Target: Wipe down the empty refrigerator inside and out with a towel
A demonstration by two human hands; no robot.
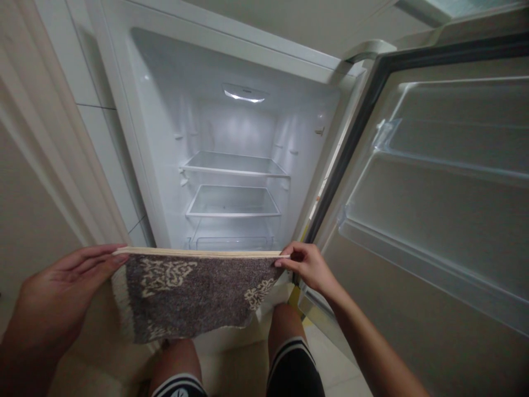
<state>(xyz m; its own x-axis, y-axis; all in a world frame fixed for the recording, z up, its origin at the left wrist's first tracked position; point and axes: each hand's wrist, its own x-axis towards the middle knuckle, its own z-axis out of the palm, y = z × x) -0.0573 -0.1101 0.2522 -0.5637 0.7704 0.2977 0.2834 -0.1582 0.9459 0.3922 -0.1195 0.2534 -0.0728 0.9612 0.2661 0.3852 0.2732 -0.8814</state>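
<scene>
A grey-brown patterned cloth with cream leaf-like motifs and a pale top edge hangs stretched between my two hands. Its left side has a cream fringe. My left hand pinches the upper left corner between thumb and fingers. At the upper right corner, my right hand grips the edge the same way. Behind the cloth stands an open white fridge, lit inside by a lamp. The cloth hides the lower part of the fridge.
Inside the fridge are an upper glass shelf, a lower glass shelf and a clear drawer. The fridge door, with clear door racks, swings out at right. My knees are below the cloth. A pale door frame rises at left.
</scene>
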